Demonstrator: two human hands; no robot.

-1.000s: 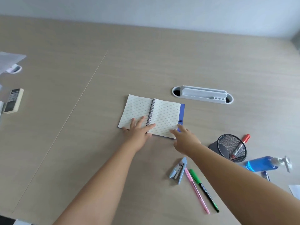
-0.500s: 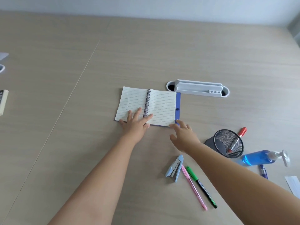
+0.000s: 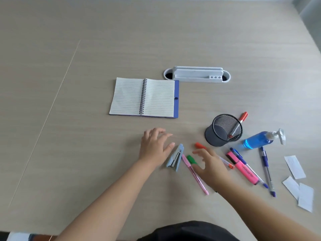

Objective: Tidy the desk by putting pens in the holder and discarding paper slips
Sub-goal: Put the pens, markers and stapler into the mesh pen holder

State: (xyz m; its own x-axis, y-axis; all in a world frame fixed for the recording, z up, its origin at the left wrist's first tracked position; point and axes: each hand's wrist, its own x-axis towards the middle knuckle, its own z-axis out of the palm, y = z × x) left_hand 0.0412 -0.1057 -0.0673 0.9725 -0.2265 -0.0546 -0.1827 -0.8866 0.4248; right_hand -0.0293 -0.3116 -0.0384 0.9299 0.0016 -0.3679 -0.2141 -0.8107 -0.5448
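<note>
Green pen (image 3: 191, 159) and pink pen (image 3: 194, 173) side by side on the desk (image 3: 86, 153), just under the right hand (image 3: 211, 166); mesh holder (image 3: 224, 130) near, up and right, one red pen already inside. Best pinched mid-barrel, lifted clear of the stapler (image 3: 175, 157), dropped tip-down. Both hands empty, fingers spread; left hand (image 3: 154, 146) beside the stapler. Green pen's lower barrel hidden under the palm. Paper slips (image 3: 295, 166) near the right edge.

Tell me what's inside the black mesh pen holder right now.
The mesh pen holder holds one red-capped marker leaning on its rim, cap sticking out. Nothing else shows inside, though the near wall hides part of the bottom.
</note>
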